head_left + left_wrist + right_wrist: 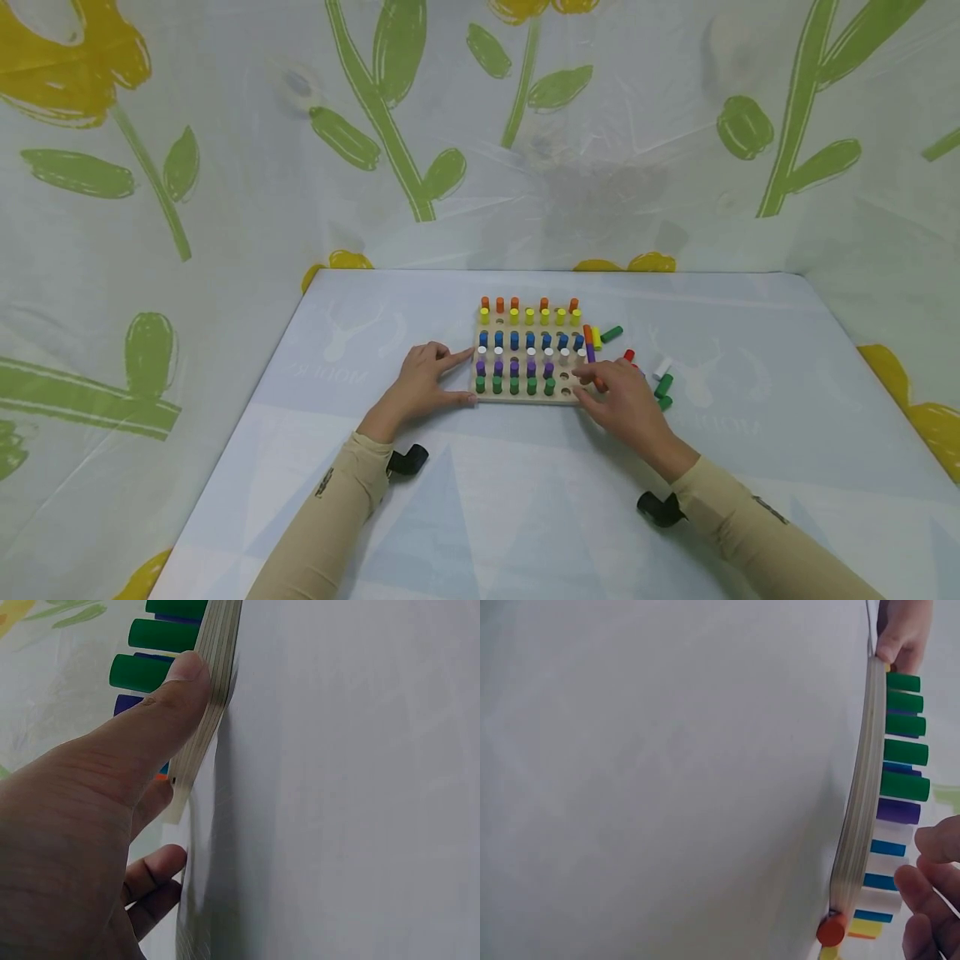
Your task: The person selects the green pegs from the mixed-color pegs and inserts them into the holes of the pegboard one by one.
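The left hand [422,382], fingers spread, touches the left edge of the board [528,327] on the tabletop [525,500]. Over its right side is the right hand [628,402], fingers bent, parted and seemingly empty, near loose pegs [663,385].

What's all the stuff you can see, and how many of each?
Table: 1, white and pale blue, beneath everything else
Board: 1, pale wood, on the table
Standing pegs: over thirty; orange, yellow, blue, white, purple, green; in the board
Loose pegs: at least nine, mixed colours, right of the board
Flowery sheet: count unclear; whitish, green, yellow; around the table
Gadgets: 2, black, one by each cuff
Sleeves: 2, tan, on the arms
Left hand: 1, bare, touching the board's left side
Right hand: 1, bare, at the board's right side
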Action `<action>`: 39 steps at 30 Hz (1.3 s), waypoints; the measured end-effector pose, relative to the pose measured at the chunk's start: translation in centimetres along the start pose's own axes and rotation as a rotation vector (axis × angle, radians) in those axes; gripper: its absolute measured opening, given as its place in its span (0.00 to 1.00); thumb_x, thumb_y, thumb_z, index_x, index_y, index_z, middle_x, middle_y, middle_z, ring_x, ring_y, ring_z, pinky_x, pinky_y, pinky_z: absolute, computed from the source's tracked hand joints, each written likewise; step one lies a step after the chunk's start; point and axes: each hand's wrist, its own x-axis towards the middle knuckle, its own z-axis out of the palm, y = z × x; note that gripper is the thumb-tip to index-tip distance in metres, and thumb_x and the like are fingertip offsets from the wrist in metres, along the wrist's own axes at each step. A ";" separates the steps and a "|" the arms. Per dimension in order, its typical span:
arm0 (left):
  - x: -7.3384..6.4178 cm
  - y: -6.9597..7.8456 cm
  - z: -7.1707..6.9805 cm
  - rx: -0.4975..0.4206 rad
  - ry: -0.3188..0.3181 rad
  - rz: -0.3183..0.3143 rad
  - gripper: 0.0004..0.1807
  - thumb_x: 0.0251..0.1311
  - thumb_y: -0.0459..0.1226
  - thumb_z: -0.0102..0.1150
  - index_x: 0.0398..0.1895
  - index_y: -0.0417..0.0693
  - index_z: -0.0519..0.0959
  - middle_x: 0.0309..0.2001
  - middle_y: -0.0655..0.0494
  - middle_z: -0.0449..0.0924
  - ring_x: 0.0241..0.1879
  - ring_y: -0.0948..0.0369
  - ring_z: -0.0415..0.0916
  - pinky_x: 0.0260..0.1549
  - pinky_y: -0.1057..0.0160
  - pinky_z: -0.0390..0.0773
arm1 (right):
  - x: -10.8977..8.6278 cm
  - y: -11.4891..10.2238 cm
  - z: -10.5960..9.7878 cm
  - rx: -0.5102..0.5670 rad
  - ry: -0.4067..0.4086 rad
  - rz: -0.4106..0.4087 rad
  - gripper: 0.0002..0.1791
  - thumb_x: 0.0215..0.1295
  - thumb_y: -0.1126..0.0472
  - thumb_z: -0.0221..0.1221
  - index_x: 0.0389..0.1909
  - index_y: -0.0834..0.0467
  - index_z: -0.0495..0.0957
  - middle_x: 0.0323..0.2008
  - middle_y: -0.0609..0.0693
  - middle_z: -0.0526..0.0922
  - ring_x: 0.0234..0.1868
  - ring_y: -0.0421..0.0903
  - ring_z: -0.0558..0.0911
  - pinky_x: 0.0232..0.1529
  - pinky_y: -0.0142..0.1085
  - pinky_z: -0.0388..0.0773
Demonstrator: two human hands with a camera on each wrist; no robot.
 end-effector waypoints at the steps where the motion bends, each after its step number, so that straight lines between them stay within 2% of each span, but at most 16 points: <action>1: 0.0 -0.1 0.0 0.001 0.002 0.001 0.48 0.52 0.65 0.70 0.77 0.68 0.64 0.52 0.52 0.63 0.56 0.51 0.56 0.58 0.52 0.61 | 0.0 0.0 0.0 -0.002 0.000 0.001 0.17 0.63 0.58 0.70 0.51 0.58 0.85 0.39 0.50 0.86 0.40 0.50 0.74 0.43 0.46 0.72; 9: 0.0 -0.2 0.1 -0.002 0.013 0.010 0.48 0.52 0.65 0.71 0.77 0.67 0.65 0.52 0.52 0.63 0.55 0.51 0.57 0.57 0.51 0.62 | -0.4 0.4 -0.4 0.022 -0.010 0.047 0.17 0.65 0.58 0.69 0.53 0.57 0.84 0.42 0.51 0.85 0.43 0.51 0.76 0.46 0.47 0.74; 15: 0.0 -0.1 0.1 0.001 0.013 0.016 0.48 0.52 0.64 0.71 0.77 0.66 0.65 0.52 0.52 0.63 0.55 0.51 0.57 0.57 0.51 0.61 | -0.5 0.8 -0.5 0.012 0.015 0.029 0.17 0.64 0.58 0.70 0.52 0.56 0.85 0.38 0.49 0.85 0.42 0.50 0.76 0.43 0.46 0.73; 30: -0.1 0.1 -0.1 0.006 0.019 0.021 0.48 0.52 0.64 0.71 0.76 0.65 0.66 0.52 0.52 0.63 0.54 0.51 0.57 0.56 0.51 0.62 | -0.8 1.3 -1.1 0.020 0.018 0.036 0.16 0.64 0.59 0.70 0.51 0.59 0.85 0.37 0.48 0.85 0.42 0.49 0.75 0.42 0.45 0.74; 39: -0.1 0.0 0.0 -0.001 0.018 0.017 0.48 0.52 0.64 0.71 0.77 0.66 0.65 0.52 0.52 0.63 0.55 0.51 0.57 0.57 0.51 0.62 | -1.2 1.5 -1.6 0.009 -0.004 0.109 0.17 0.63 0.60 0.70 0.53 0.59 0.85 0.42 0.52 0.86 0.42 0.51 0.75 0.41 0.44 0.74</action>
